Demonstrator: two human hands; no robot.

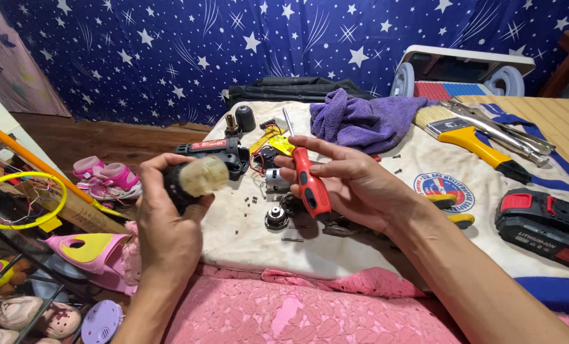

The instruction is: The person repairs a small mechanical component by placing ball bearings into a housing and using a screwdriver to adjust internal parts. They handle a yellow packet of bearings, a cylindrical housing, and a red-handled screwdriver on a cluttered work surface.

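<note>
The left hand [169, 226] is closed around a black cylindrical gearbox housing [192, 181] from a dismantled drill, its pale cream end cap turned up toward the camera, seemingly so the open end can be looked over. The right hand [348, 185] grips a red-handled screwdriver [310, 185], fingers wrapped along the handle and the shaft pointing away toward the far side of the white cloth [418, 172] that covers the work surface; held so, the tool is parked rather than applied, well apart from the housing. Between and just beyond the hands lie the drill's other parts: the black-and-red drill body shell [214, 153], a silver motor [275, 181] with wires, and a dark chuck [276, 218] below it, with small screws scattered around them on the cloth. Beyond the right hand sits a crumpled purple towel [361, 121]; farther right lie a yellow-handled paintbrush [469, 137] and a black-and-red battery pack [542, 223].
</note>
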